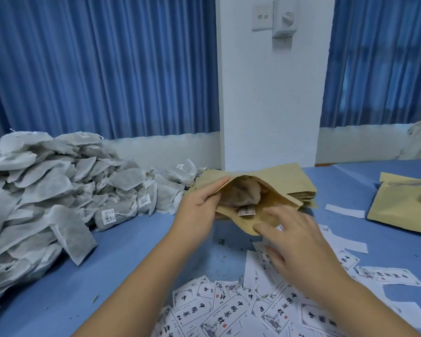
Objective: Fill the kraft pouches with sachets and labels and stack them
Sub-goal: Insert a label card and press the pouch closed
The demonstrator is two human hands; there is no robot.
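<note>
Two hands at an open kraft pouch point(277, 198) over the counter point(136, 239).
Left hand point(197, 203) pinches its rim; right hand point(299, 242), fingers spread and blurred, is at its lower edge. A sachet point(241, 193) lies inside, between the hands.

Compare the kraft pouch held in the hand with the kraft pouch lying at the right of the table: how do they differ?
The held pouch is lifted off the blue table, gripped by the left hand; the right pouch lies flat on it, untouched. The held pouch gapes open, showing a sachet inside; the right pouch looks nearly flat. Both are tan kraft paper.
</note>
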